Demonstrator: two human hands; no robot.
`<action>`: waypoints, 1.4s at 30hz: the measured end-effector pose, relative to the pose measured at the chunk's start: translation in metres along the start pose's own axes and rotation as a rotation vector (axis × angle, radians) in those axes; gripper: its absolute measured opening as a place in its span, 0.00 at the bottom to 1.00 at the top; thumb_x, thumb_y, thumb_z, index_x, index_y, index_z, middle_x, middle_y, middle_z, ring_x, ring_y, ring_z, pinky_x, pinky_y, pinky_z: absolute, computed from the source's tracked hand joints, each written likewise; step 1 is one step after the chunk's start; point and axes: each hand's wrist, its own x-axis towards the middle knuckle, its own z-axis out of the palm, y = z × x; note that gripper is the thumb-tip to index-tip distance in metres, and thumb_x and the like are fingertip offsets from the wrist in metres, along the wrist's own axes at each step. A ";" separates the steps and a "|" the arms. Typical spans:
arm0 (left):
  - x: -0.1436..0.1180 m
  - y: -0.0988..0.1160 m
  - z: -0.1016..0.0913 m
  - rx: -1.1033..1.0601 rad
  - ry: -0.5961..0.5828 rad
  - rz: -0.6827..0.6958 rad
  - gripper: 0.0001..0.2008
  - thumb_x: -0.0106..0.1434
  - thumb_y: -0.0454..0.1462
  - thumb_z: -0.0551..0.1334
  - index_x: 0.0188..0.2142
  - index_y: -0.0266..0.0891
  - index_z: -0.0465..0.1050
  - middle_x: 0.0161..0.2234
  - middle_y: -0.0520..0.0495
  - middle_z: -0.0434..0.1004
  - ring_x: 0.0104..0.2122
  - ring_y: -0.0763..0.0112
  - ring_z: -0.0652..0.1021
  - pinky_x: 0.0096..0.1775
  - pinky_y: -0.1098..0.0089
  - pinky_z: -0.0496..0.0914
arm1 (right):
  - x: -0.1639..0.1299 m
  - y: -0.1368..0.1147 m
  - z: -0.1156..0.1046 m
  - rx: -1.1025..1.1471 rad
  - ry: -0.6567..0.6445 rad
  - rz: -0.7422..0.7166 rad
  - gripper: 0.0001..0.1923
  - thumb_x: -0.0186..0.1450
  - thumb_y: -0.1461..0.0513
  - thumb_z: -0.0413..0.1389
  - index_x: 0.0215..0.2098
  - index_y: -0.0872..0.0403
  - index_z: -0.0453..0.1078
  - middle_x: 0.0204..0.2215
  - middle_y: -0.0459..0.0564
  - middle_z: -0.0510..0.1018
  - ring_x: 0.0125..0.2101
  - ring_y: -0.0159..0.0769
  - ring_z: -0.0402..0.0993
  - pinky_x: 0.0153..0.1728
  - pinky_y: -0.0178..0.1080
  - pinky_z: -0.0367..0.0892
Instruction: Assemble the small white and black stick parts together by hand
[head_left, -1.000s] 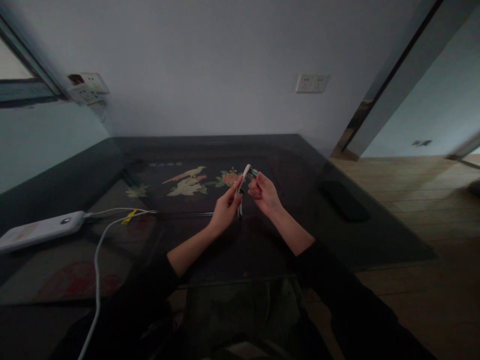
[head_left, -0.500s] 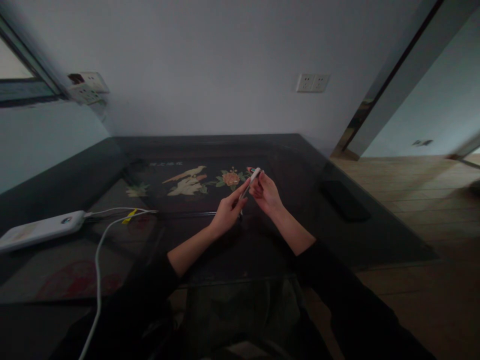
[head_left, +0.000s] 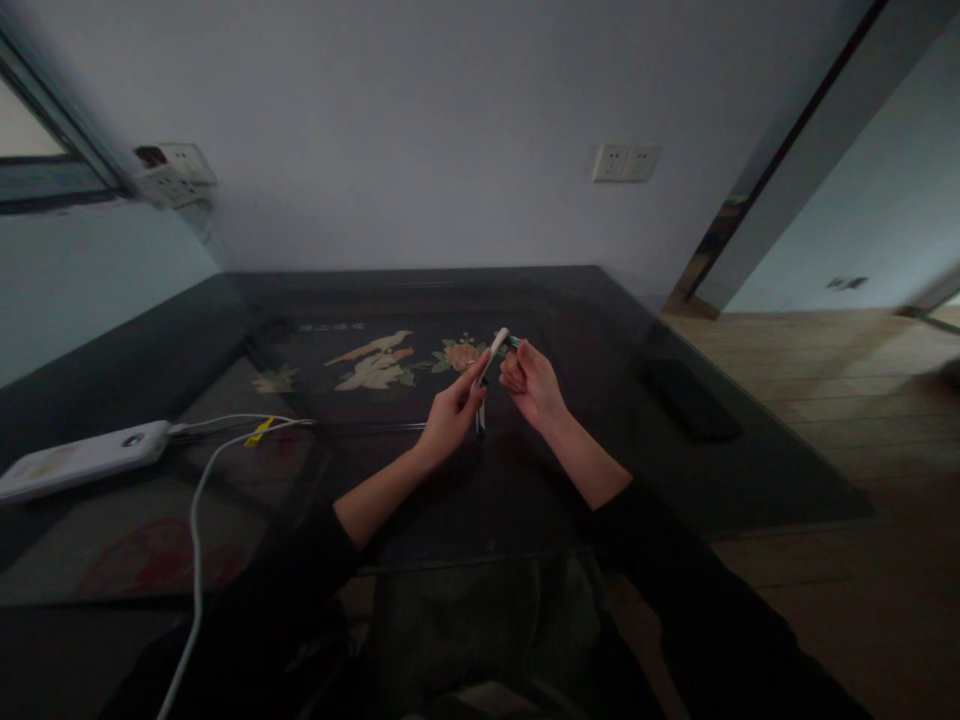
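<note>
Grey painted wall closes the far side of the room, with a white double socket plate (head_left: 625,162) set into it to the right of centre and another white socket block (head_left: 171,172) fixed near the window frame at far left; below it runs the dark glass-topped desk (head_left: 375,300), whose surface shows an inlaid picture of a pale bird and an orange flower (head_left: 405,358).

At far left on the desk lies a long white rectangular power bank (head_left: 79,458); a white cable (head_left: 196,520) with a small yellow tag (head_left: 259,432) runs from its right end and curves down toward the near edge.

Near the middle, the left hand (head_left: 450,415), coming out of a dark sleeve, is raised above the desk; its grip is narrow, thumb and fingers closed on a slim white pen-like stick (head_left: 491,362), which tilts up and to the right, its lower dark end pointing down toward the glass.

Just beside it, the right hand (head_left: 531,385) has its fingertips pinched on a small teal-tipped piece (head_left: 513,342) at the upper end of the stick; whether that piece is joined to the stick or apart from it is too small to tell; the two hands almost touch.

Farther right, a flat black rectangular object (head_left: 686,398) rests near the desk's edge; beyond it lies light wooden flooring (head_left: 825,380).
</note>
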 end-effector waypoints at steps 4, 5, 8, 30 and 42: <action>-0.004 0.001 0.003 0.033 -0.025 -0.024 0.28 0.68 0.37 0.56 0.66 0.42 0.59 0.33 0.49 0.79 0.21 0.78 0.61 0.26 0.76 0.61 | 0.000 0.000 0.000 0.010 0.014 0.021 0.24 0.56 0.42 0.64 0.37 0.52 0.72 0.13 0.34 0.51 0.15 0.24 0.41 0.18 0.37 0.39; -0.005 0.001 0.003 0.043 -0.035 -0.019 0.28 0.68 0.37 0.56 0.66 0.41 0.59 0.31 0.50 0.78 0.21 0.78 0.61 0.26 0.76 0.60 | 0.001 0.001 0.000 0.018 0.016 0.024 0.25 0.56 0.43 0.64 0.40 0.52 0.72 0.14 0.34 0.51 0.15 0.24 0.41 0.18 0.36 0.39; -0.006 0.003 0.005 0.042 -0.047 0.004 0.27 0.68 0.37 0.56 0.66 0.42 0.60 0.31 0.50 0.78 0.23 0.78 0.63 0.28 0.76 0.62 | 0.001 0.002 -0.001 0.044 0.016 0.022 0.25 0.55 0.43 0.64 0.41 0.52 0.74 0.14 0.34 0.52 0.16 0.24 0.41 0.17 0.35 0.40; -0.001 0.002 0.002 -0.074 -0.013 -0.036 0.29 0.67 0.36 0.57 0.67 0.41 0.58 0.40 0.44 0.80 0.26 0.77 0.68 0.30 0.76 0.65 | 0.002 0.003 -0.003 0.038 -0.028 -0.014 0.24 0.56 0.43 0.64 0.25 0.51 0.64 0.13 0.35 0.52 0.16 0.24 0.41 0.18 0.36 0.40; -0.005 0.007 0.006 -0.130 -0.071 -0.078 0.29 0.67 0.36 0.58 0.67 0.39 0.58 0.23 0.55 0.68 0.21 0.79 0.59 0.23 0.76 0.56 | 0.004 0.005 -0.006 0.087 -0.030 -0.007 0.24 0.55 0.45 0.66 0.39 0.52 0.73 0.14 0.33 0.52 0.15 0.23 0.42 0.16 0.34 0.42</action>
